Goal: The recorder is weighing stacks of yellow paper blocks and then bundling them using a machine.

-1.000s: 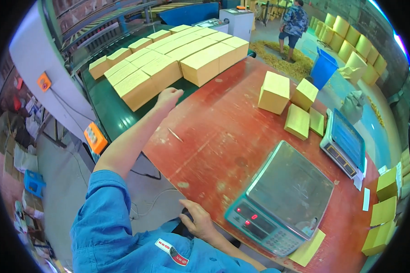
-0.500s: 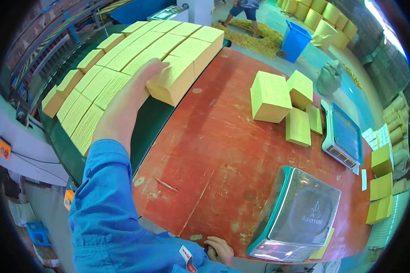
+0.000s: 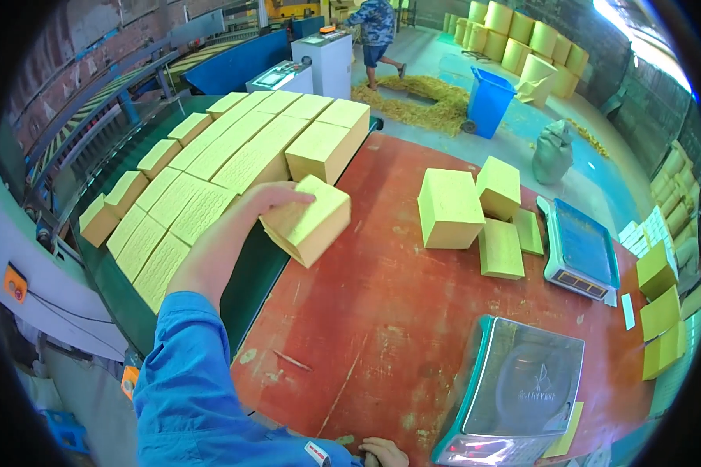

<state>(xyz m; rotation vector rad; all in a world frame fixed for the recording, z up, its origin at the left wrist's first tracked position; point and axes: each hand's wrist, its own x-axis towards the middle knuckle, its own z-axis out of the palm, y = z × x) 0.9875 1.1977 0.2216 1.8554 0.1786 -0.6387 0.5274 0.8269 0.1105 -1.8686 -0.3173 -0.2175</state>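
My left hand is closed on a yellow paper stack, thumb on top. It holds the stack tilted over the seam between the green conveyor belt and the red table. Beside it on the belt, rows of similar yellow stacks lie packed together, with a gap by my wrist. Low in the picture, my right hand rests at the table's near edge. Its fingers are curled in, with nothing seen in them; its lower part is cut off.
A silver-topped scale stands near right, and a blue-topped scale farther back. Between that and the belt sit several yellow blocks. Beyond the table are a blue bin, yellow scraps and a walking person.
My left hand has pulled the paper stack away from the rows, right and toward me, leaving a gap. The view has tilted up. My right hand stays at the table edge.
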